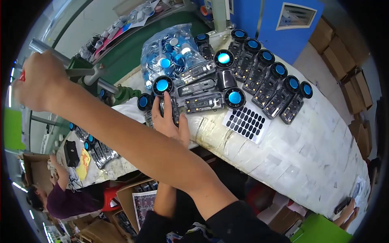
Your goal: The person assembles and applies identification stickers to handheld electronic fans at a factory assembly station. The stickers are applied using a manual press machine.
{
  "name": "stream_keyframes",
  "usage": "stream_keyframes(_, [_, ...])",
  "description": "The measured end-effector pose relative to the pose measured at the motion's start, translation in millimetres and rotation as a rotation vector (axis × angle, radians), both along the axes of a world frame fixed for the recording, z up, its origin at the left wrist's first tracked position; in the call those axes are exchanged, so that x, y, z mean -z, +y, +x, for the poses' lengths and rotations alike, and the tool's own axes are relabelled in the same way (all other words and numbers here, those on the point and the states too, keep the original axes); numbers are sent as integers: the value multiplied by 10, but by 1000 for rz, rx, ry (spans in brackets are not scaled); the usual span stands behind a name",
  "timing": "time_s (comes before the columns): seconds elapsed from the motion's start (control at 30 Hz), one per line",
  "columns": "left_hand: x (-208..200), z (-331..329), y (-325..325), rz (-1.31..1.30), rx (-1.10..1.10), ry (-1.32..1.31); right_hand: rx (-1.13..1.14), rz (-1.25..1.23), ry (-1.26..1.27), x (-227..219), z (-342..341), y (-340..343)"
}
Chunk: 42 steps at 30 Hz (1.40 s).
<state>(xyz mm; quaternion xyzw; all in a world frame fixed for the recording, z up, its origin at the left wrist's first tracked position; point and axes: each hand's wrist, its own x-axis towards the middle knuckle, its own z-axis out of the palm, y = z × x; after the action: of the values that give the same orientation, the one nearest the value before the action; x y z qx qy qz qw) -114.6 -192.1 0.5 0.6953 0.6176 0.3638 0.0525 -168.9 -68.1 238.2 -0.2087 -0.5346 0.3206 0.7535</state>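
My right arm crosses over to the left, where my right hand (40,81) is closed in a fist, slightly blurred, round the metal lever (38,46) of a green press (121,94). A bit of red shows at the fist's edge. My left hand (168,123) rests beside the press with fingers stretched and spread. Its fingertips touch a black handheld fan (162,85) with a blue disc at its hub. Another such fan (144,102) lies between that hand and the press. My right forearm covers part of the table and of my left wrist.
A clear bag of blue discs (166,56) stands behind my left hand. Several fans (279,69) lie in a row at the right, near a sheet of black oval stickers (245,123). A person (67,200) sits at the left; another person's hands (348,212) show at the lower right.
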Motion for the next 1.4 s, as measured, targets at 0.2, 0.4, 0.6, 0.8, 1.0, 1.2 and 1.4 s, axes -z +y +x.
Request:
stream_keyframes(0.2, [88, 87, 69, 12, 107, 50, 0, -19, -4, 66, 81, 52])
stream_keyframes(0.4, [55, 91, 113, -64, 79, 258, 52, -52, -58, 198, 313, 184])
stream_keyframes(0.6, [45, 133, 160, -36, 59, 372, -58, -30, -75, 94, -18, -10])
stream_keyframes(0.8, [106, -57, -14, -12, 9, 248, -387, 44, -104, 193, 148, -424])
stream_keyframes(1.0, [-160, -176, -169, -237, 175, 104, -42, 175, -349, 737, 774, -504])
stream_keyframes(1.2, [-357, -210, -451, 143, 385, -187, 116, -236, -83, 1303, 1896, -578])
stream_keyframes(1.4, [-1140, -15, -1216, -101, 1393, -605, 289, -301, -23, 1634, 2158, -802])
